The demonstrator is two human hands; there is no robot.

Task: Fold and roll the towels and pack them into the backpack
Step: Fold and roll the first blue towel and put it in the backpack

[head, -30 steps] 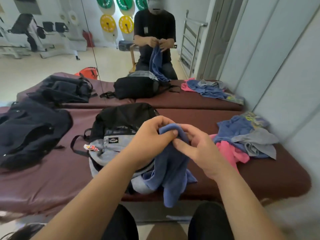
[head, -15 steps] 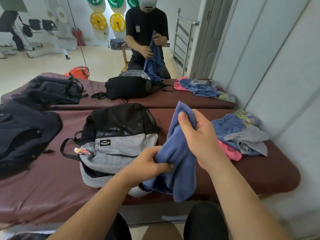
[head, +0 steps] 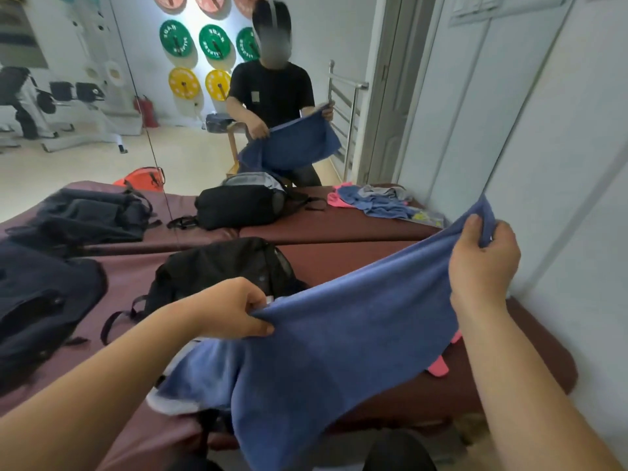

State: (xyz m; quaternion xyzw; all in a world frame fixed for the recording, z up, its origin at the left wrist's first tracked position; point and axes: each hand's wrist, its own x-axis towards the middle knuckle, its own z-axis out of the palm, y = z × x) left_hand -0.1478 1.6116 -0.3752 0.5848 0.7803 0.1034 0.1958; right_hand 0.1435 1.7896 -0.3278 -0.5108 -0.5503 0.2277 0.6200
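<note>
Starting at far left: dark bags (head: 44, 300) heaped on the maroon padded bench (head: 530, 379), untouched. Next along, the backpack (head: 221, 270), black mesh back upward, straps trailing toward the left, its lower part hidden behind cloth; whether anything is packed inside cannot be told from here. Then the left hand (head: 234, 309), fingers clenched on one top corner of the blue towel (head: 339, 362), held low just in front of the backpack. Across the middle, the towel stretched open in the air between both hands, top edge sloping upward to the right, lower part sagging over the bench's near edge. No fold in it yet, no roll. Further right, the right hand (head: 484, 263), raised higher, thumb and fingers pinched on the opposite corner beside the pale wall. Below that arm, a bit of pink cloth (head: 438, 367) peeking out on the bench; rest of the pile hidden by the towel, though the mirror behind shows pink, blue and grey pieces still loose. Judged from this: very early. First towel only spread for folding; folding, rolling and packing of every piece still ahead.
</note>
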